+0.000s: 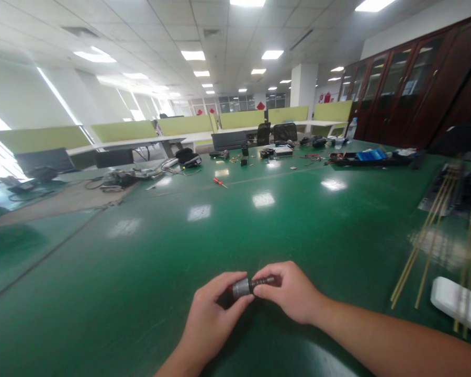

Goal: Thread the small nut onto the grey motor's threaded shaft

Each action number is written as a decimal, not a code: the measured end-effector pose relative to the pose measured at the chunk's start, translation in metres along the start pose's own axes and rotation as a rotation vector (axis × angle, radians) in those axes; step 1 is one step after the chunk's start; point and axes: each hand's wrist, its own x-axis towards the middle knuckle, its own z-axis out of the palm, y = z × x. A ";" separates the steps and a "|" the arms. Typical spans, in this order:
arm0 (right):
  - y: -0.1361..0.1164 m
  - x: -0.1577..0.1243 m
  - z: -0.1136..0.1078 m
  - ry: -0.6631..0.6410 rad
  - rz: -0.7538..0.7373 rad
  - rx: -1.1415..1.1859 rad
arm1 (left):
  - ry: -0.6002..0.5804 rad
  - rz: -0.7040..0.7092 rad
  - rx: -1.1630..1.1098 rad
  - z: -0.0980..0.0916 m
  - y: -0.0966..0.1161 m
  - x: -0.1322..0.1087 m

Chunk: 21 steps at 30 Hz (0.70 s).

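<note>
Low in the middle of the view, both of my hands meet over the green table. My left hand is closed, pinching the grey metal end of a small cylindrical part. My right hand is closed too, its fingertips gripping the dark threaded end of the same part. The part lies level between the two hands, just above the tabletop.
Several thin brass rods lie at the right beside a white flat object. A red-handled screwdriver, cables, black devices and a tray with blue parts sit at the far side. Green partitions and wooden cabinets stand behind.
</note>
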 end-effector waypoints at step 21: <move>0.001 0.001 0.000 0.001 0.004 0.011 | 0.023 -0.031 0.010 -0.003 0.002 0.001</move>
